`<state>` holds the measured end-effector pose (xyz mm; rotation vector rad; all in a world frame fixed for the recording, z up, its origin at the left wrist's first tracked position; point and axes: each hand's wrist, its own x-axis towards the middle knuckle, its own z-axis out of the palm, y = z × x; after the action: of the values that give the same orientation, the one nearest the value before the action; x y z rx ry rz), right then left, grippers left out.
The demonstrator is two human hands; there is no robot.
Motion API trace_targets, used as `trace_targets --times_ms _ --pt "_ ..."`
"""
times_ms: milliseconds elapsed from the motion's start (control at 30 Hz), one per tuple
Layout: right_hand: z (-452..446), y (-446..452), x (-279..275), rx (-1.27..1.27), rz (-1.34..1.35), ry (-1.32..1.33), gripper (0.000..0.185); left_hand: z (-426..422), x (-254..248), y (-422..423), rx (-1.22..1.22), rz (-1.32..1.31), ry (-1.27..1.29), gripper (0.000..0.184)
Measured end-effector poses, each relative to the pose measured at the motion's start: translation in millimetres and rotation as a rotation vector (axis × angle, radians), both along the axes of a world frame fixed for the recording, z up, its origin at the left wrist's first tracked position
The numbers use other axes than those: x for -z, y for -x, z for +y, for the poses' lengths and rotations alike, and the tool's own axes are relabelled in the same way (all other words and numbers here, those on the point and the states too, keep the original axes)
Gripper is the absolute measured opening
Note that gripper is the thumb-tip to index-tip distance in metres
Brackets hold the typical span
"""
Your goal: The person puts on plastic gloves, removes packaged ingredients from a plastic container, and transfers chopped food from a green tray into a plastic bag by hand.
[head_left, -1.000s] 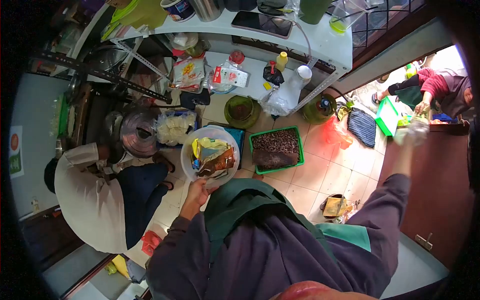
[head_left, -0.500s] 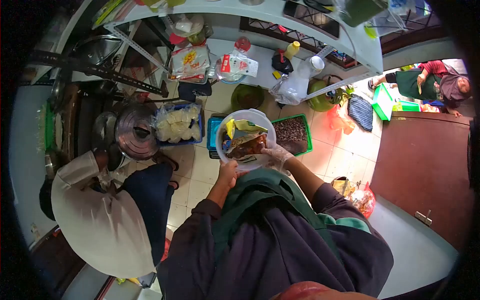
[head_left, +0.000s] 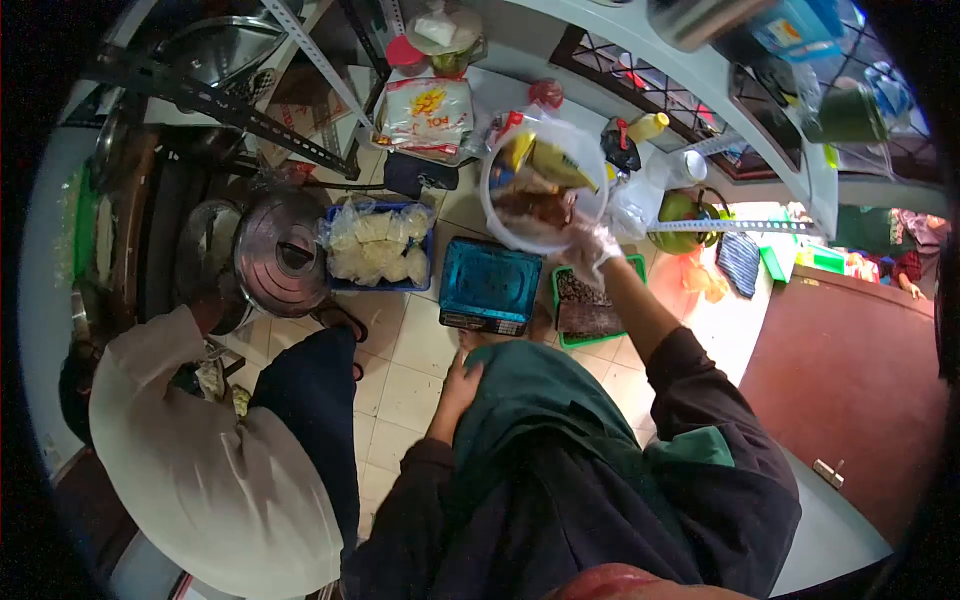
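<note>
Our right hand (head_left: 592,254) grips the tub (head_left: 520,234) by its near rim, likely to keep the packets (head_left: 565,165) in; our left hand (head_left: 457,390) is empty beside the apron (head_left: 530,385).

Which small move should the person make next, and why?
Probably bring the left hand to the rim of the clear bowl to steady it: the gloved right hand alone holds it, at one side, while the left rests by the green apron, apparently empty.

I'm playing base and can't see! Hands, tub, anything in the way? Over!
Right hand holding tub with packets. Left hand by apron, nothing seen in it. Possible snag: blue-topped box on floor.
</note>
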<state>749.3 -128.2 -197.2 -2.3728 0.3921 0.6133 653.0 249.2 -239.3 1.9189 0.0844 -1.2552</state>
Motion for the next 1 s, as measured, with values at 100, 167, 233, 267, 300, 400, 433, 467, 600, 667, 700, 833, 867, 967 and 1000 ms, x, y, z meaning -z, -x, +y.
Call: trace_targets --times_ms 100,167,233,267,300,400,433,467,600,667,700,833,867,967,1000 --pt "-28.9 -61.1 37.7 0.089 -0.16 0.001 0.023 39.3 31.9 64.1 0.383 0.069 -0.382 0.081" --pt "-37.9 -103.8 37.4 0.021 -0.306 0.316 0.02 29.8 -3.1 73.1 0.234 0.37 -0.391 0.084" --pt "-62.6 -159.1 88.6 -0.03 -0.282 0.406 0.016 41.8 40.5 124.9 0.071 0.271 -0.373 0.084" --pt "-75.1 -186.5 114.4 -0.056 -0.27 0.451 0.015 35.2 39.5 131.7 0.069 0.195 -0.371 0.083" --pt "-80.2 -207.4 128.1 -0.023 -0.215 0.426 0.018 32.8 46.1 146.7 0.058 0.183 -0.395 0.083" --pt "-87.8 -264.3 165.7 0.198 -0.042 0.25 0.027 12.8 42.0 150.4 0.047 0.141 -0.513 0.082" --pt "-90.4 -274.9 180.5 0.145 -0.111 0.337 0.028 9.7 43.5 154.0 0.016 0.115 -0.503 0.081" --pt "-92.5 -285.3 194.4 0.096 -0.178 0.432 0.029 6.9 43.6 159.1 -0.017 0.091 -0.493 0.081" --pt "-62.9 -301.6 187.3 -0.038 -0.284 0.568 0.029 -2.4 43.3 169.4 -0.022 0.078 -0.511 0.079" --pt "-64.0 -313.2 203.1 0.009 -0.272 0.566 0.03 -4.7 40.5 173.6 -0.008 0.039 -0.513 0.078" --pt "-65.5 -316.3 211.1 0.026 -0.274 0.555 0.031 -10.8 31.9 162.4 -0.001 0.091 -0.53 0.077" --pt "-76.1 -324.7 231.2 0.125 -0.303 0.443 0.034 -6.9 38.3 177.1 0.067 0.06 -0.522 0.076" --pt "-79.8 -325.4 234.1 0.158 -0.313 0.401 0.035 -12.6 35.8 175.5 0.031 0.07 -0.544 0.076" --pt "-93.2 -327.7 248.1 0.289 -0.347 0.234 0.037 -25.2 22.6 154.7 0.007 0.133 -0.581 0.076" --pt "-97.3 -330.4 253.9 0.339 -0.368 0.163 0.038 -26.2 23.2 150.2 0.012 0.157 -0.59 0.076"
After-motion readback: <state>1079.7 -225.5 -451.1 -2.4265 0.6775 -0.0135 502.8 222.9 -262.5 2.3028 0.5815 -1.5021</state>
